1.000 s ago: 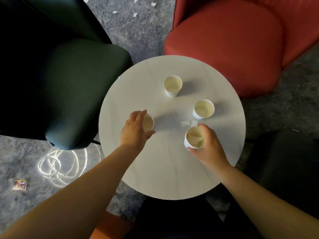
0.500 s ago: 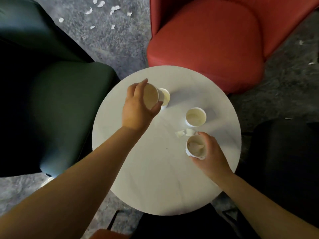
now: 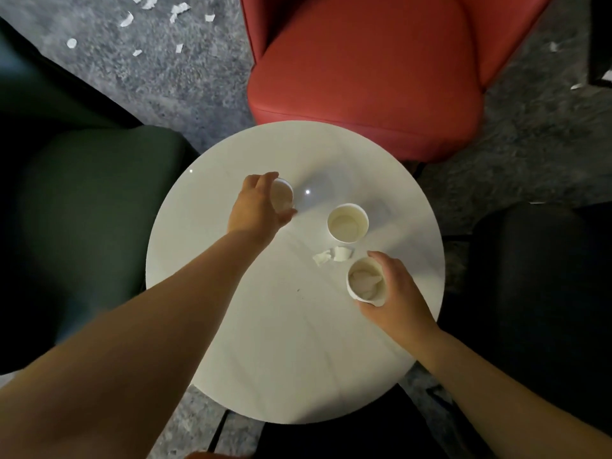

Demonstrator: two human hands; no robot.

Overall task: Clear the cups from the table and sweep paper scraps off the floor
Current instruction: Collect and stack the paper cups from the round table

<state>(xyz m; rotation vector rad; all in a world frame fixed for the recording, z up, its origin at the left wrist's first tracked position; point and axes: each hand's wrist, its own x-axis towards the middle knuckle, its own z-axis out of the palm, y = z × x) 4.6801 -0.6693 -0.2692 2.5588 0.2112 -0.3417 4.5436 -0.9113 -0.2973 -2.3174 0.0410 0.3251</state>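
Observation:
A round white table (image 3: pixel 265 342) carries white paper cups. My left hand (image 3: pixel 256 210) grips one cup (image 3: pixel 283 197) at the table's far left; the far cup seen earlier is no longer separately visible and seems to sit under it. My right hand (image 3: pixel 395 293) curls round a cup holding crumpled paper (image 3: pixel 366 281) at the near right. An empty cup (image 3: pixel 347 222) stands untouched between them. Two torn paper scraps (image 3: pixel 331 256) lie on the tabletop beside it. More white scraps (image 3: pixel 149 18) litter the grey carpet at the top left.
A red armchair (image 3: pixel 364 77) stands behind the table. A dark green chair (image 3: pixel 86 226) is at the left and a black seat (image 3: pixel 543 293) at the right. A few scraps (image 3: pixel 578 84) lie on the carpet at the far right.
My left hand lifted its cup from the near left, carried it to the far cup and lowered it there. My right hand kept its hold on the paper-filled cup.

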